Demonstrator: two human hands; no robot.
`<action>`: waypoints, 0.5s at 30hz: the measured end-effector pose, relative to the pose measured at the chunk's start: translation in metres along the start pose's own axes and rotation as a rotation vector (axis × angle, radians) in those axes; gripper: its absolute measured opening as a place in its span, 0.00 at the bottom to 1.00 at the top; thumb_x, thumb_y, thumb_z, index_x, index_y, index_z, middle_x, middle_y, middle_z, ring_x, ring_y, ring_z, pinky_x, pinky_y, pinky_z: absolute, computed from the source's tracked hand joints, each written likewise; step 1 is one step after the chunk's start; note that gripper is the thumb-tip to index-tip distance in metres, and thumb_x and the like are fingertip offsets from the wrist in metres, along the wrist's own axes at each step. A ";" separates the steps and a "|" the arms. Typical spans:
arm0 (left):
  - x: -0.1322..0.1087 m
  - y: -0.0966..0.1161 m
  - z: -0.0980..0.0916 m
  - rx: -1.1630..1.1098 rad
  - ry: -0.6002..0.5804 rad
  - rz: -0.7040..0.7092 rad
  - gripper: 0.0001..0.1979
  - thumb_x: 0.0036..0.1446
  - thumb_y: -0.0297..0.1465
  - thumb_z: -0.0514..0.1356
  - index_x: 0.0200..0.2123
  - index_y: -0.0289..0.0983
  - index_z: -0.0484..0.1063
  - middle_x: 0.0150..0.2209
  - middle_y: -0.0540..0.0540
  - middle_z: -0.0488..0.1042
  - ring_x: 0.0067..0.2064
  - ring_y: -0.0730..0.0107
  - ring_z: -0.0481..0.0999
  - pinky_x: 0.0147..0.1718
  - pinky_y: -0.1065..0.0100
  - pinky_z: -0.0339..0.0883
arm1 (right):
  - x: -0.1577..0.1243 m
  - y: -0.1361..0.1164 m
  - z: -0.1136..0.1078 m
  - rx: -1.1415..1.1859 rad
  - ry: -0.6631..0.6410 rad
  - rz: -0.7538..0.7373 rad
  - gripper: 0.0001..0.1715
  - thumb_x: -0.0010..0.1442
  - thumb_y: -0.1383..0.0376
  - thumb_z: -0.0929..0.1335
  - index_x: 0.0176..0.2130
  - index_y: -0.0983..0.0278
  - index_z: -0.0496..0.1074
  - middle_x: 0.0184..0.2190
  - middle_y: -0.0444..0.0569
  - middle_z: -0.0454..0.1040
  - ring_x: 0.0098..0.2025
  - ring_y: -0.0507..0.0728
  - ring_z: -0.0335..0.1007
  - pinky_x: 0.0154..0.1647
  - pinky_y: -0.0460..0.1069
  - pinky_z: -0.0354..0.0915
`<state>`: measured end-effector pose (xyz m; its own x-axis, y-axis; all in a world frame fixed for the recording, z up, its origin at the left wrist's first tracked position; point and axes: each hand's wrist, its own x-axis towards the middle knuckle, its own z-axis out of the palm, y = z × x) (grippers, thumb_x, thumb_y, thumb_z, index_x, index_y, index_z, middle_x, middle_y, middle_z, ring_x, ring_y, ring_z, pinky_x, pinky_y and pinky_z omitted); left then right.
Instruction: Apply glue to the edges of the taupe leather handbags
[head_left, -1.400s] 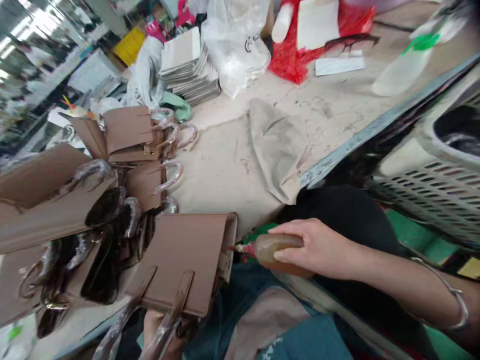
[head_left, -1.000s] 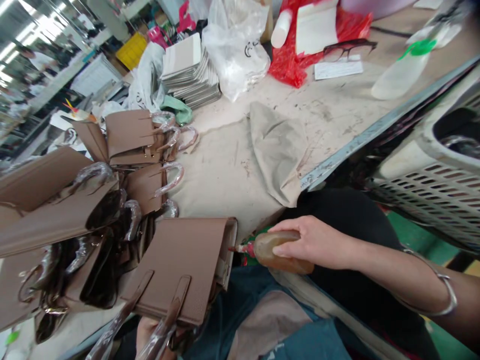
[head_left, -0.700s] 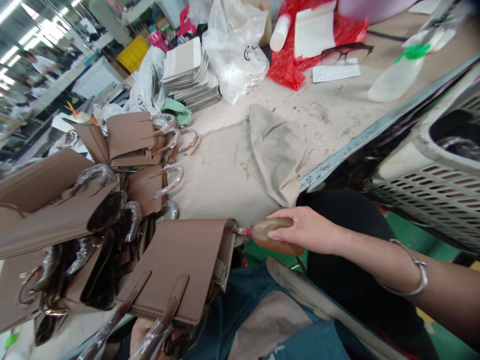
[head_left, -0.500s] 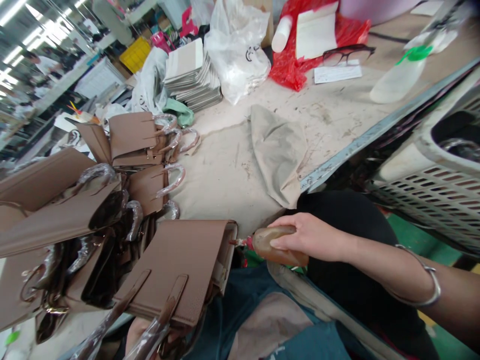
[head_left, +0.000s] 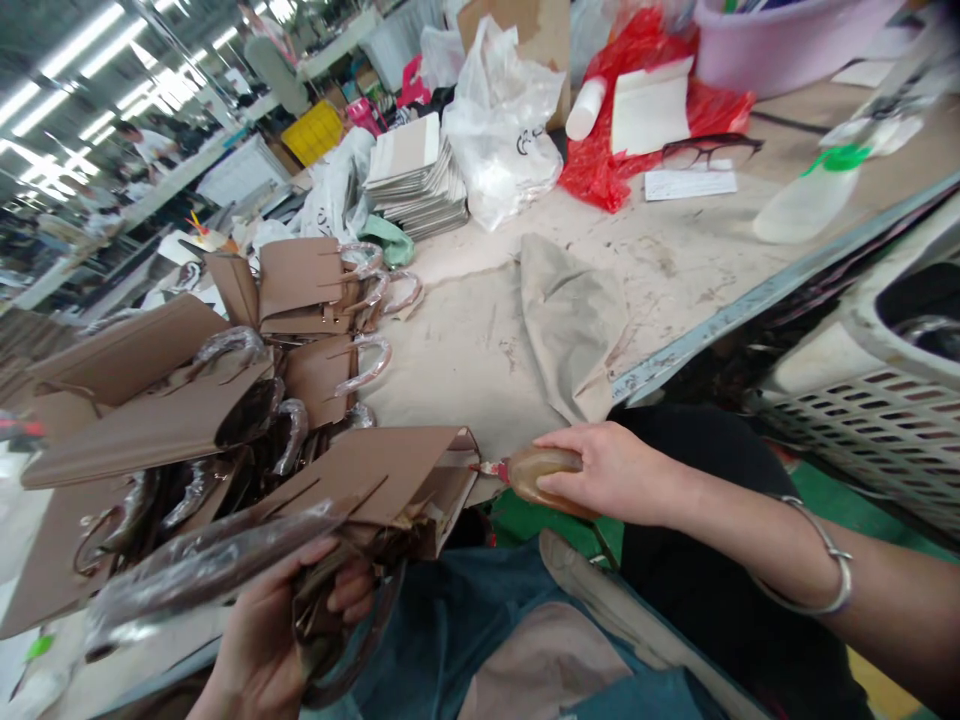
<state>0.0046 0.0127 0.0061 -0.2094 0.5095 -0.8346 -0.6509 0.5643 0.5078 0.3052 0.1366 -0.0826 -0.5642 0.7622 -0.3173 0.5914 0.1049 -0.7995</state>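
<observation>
My left hand [head_left: 277,630] grips a taupe leather handbag [head_left: 367,480] from below, fingers wrapped round its plastic-wrapped handles near the table's front edge. The bag is tilted, its end facing right. My right hand [head_left: 607,470] is closed on a small squeeze bottle of amber glue [head_left: 536,470]. The bottle's red nozzle points left and sits right at the bag's end edge. A metal bangle circles my right wrist.
Several more taupe handbags [head_left: 172,400] with wrapped handles are piled at the left. A beige cloth [head_left: 574,320] lies on the worn table [head_left: 675,260]. Behind are stacked panels [head_left: 416,180], plastic bags [head_left: 502,130], glasses [head_left: 709,150], a spray bottle [head_left: 806,200]. A slotted basket [head_left: 877,420] stands at the right.
The handbag has been tipped up and turned in my left hand, its handles swinging left. My left hand has come into view. The glue bottle has stayed at the bag's end edge.
</observation>
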 end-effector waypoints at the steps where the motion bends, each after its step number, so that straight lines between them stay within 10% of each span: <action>1: 0.000 0.008 0.014 0.010 0.014 0.025 0.12 0.56 0.20 0.52 0.21 0.32 0.66 0.18 0.49 0.62 0.18 0.73 0.64 0.16 0.69 0.65 | 0.000 -0.004 -0.002 -0.082 0.011 -0.034 0.22 0.55 0.58 0.68 0.48 0.62 0.78 0.40 0.48 0.80 0.39 0.59 0.76 0.42 0.50 0.69; 15: 0.030 0.068 0.102 0.379 -0.086 0.090 0.14 0.66 0.22 0.49 0.29 0.27 0.69 0.19 0.47 0.68 0.17 0.78 0.66 0.16 0.76 0.68 | 0.000 -0.026 -0.008 -0.460 0.047 -0.156 0.19 0.62 0.54 0.67 0.49 0.58 0.76 0.35 0.51 0.75 0.38 0.61 0.73 0.40 0.53 0.65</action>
<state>0.0280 0.1326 0.0373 -0.1809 0.6116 -0.7702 -0.3142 0.7062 0.6345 0.2946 0.1392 -0.0575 -0.6458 0.7420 -0.1797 0.7012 0.4834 -0.5241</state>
